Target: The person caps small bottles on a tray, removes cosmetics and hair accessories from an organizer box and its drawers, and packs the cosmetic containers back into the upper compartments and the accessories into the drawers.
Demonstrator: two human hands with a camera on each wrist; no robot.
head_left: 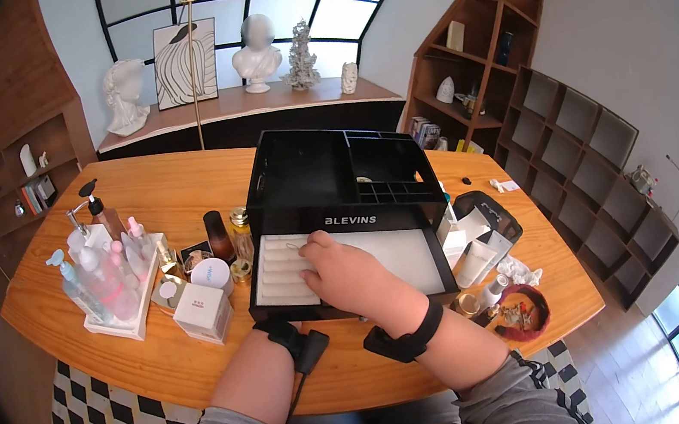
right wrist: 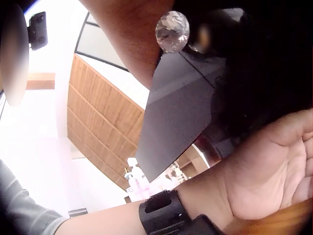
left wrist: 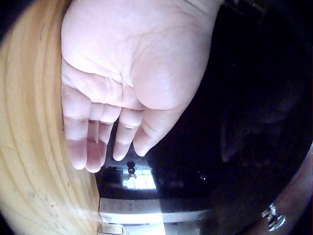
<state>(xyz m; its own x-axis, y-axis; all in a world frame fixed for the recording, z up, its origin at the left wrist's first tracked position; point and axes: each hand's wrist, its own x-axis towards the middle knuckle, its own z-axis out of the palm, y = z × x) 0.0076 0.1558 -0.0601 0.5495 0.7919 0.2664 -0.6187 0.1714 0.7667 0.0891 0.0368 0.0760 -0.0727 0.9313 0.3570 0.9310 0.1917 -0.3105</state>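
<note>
In the head view my right hand [head_left: 348, 271] reaches into the pulled-out drawer of a black organizer box [head_left: 307, 164] marked BLEVINS. Its fingertips are on white padded ring rolls [head_left: 285, 291] at the drawer's left side, right beside a small thin loop [head_left: 293, 245]. I cannot tell whether the fingers pinch it. A white-lined section [head_left: 402, 255] fills the rest of the drawer. My left hand [left wrist: 117, 68] has loosely straight fingers, palm showing, beside the glossy black drawer front; the head view hides it. A clear crystal knob [right wrist: 172, 32] sits on that front.
Left of the box stand a white tray [head_left: 135, 329] of pump bottles, a white cube carton [head_left: 203, 313], a round jar [head_left: 211, 272] and brown bottles. On the right lie tubes [head_left: 475, 263], a dark red ring-shaped band [head_left: 545, 313] around small trinkets, and a black case [head_left: 492, 216].
</note>
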